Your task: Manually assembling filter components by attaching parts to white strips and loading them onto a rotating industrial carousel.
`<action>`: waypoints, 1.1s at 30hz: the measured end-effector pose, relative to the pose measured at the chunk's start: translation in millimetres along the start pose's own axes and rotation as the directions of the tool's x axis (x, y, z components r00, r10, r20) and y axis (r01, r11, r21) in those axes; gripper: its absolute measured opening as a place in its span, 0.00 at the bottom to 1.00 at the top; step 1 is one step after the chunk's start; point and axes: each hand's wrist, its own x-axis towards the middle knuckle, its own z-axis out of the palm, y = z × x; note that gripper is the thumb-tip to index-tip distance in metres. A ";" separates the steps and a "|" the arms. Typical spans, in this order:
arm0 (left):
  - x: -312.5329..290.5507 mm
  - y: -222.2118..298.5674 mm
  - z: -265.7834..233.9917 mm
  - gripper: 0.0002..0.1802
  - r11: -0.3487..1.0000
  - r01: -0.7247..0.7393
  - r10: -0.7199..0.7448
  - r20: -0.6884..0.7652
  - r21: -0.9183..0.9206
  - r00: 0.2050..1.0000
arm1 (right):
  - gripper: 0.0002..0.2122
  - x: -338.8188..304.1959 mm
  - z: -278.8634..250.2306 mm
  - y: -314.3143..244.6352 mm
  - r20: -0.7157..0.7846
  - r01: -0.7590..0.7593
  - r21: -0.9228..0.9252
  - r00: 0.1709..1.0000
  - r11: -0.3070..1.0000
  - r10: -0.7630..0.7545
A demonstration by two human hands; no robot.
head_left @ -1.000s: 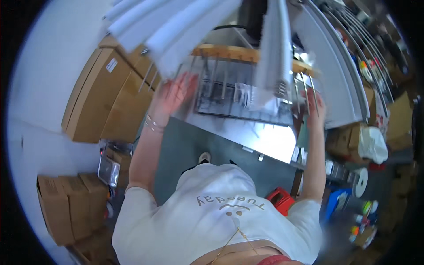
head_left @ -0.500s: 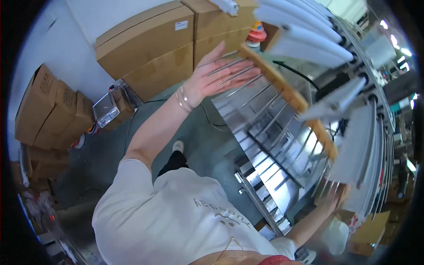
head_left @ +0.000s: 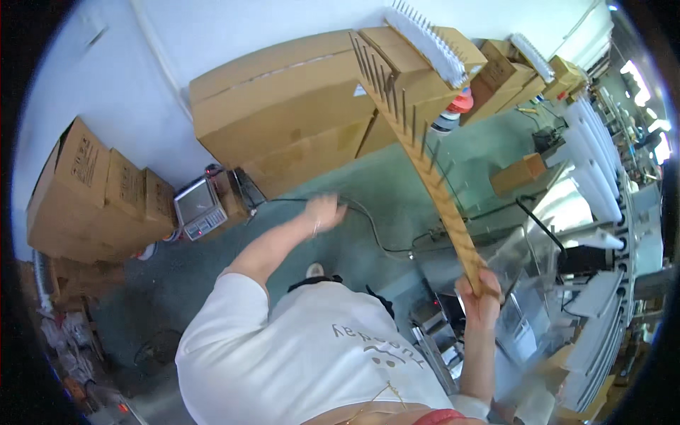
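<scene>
My right hand is closed around the near end of a long wooden board set with metal pins. The board slants up and away to the left. Its bare pins stand in a row along one side, and its far end overlaps the large cardboard boxes in the picture. My left hand is apart from the board, above the floor on the left. Motion blurs its fingers, so their pose is unclear.
Large cardboard boxes line the wall. A pinned board with white pieces lies on one. A device with a screen sits on the left near stacked cartons. Cables cross the floor. White rolls hang at right.
My left hand has come away from the pinned board, moving down and left. My right hand has swung the board to the left, and the view has turned with more of the wall showing.
</scene>
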 end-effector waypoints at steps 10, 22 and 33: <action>-206.5 -174.7 32.8 0.16 0.957 0.012 -0.284 0.926 0.290 0.248 | 0.10 329.6 129.4 82.6 0.094 -0.234 0.194 0.971 0.953 0.219; -19.3 -119.1 51.7 0.11 -0.225 0.867 -0.789 0.605 -0.444 0.105 | 0.12 573.6 174.5 178.8 0.279 -0.484 0.155 0.858 0.861 0.431; 425.2 72.0 -154.9 0.13 0.589 0.337 0.354 0.609 -0.734 0.709 | 0.14 668.8 35.1 54.7 -0.262 -0.081 -0.055 0.963 0.995 0.063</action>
